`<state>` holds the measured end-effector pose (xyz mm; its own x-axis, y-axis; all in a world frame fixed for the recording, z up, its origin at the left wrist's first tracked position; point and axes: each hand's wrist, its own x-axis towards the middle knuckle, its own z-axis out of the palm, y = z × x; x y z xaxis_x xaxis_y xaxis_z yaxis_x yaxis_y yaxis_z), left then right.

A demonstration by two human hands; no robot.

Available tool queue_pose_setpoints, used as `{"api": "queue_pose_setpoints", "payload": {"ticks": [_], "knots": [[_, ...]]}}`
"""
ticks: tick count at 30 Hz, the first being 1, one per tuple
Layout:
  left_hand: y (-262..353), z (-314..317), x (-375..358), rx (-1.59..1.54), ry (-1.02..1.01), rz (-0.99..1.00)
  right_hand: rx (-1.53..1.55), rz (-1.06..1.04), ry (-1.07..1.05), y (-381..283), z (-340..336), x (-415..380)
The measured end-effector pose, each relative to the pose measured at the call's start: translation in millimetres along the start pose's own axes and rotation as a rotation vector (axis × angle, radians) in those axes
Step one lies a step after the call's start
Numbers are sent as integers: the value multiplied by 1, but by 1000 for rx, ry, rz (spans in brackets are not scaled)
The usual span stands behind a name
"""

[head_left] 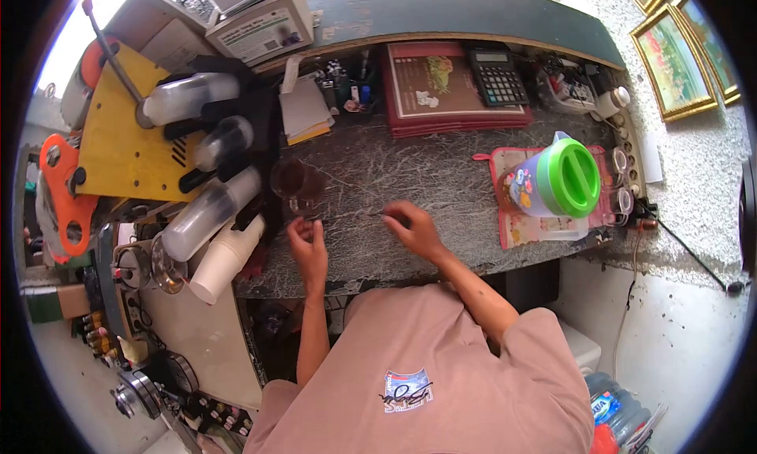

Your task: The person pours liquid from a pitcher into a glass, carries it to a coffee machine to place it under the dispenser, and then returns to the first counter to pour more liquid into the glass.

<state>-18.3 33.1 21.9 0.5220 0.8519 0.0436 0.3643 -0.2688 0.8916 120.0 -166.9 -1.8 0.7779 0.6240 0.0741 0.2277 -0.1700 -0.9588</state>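
A dark, see-through mug (289, 178) stands on the scratched dark countertop (378, 170), a little left of the frame's centre, its handle toward the bottom of the frame. The left hand (310, 249) is just below that handle, fingers partly bent and raised (whether the tips touch the mug, I cannot tell). The right hand (418, 232), near the centre of the frame, has its fingers curled in toward the thumb; whether anything thin is pinched there is too small to tell.

At right of centre, a pitcher (528, 187) with a bright green lid (574, 178) rests on a pink-edged cloth (505, 235). Toward the upper middle, a calculator (498, 80) lies on a reddish-brown folder (426, 87). Stacked paper cups (223, 263) and clear plastic cups (209, 217) lean at a slant on the left, beside a yellow panel (122, 143). Gold-framed paintings (673, 64) hang at the upper right.
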Motion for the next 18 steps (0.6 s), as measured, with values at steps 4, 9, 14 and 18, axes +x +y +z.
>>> {"api": "queue_pose_setpoints", "payload": {"ticks": [4, 9, 14, 18], "knots": [[-13, 7, -35, -51, -234, -50, -133, 220, 623, 38, -76, -111], [17, 38, -67, -74, -491, -38, -730, 212, 1150, 55, -239, -180], [54, 64, -77, -39, -759, 162, -1195, 319, 1321, 36, -396, -150], [66, 74, -74, -11, -892, 334, -799, 470, 1038, 60, -476, -126]]}}
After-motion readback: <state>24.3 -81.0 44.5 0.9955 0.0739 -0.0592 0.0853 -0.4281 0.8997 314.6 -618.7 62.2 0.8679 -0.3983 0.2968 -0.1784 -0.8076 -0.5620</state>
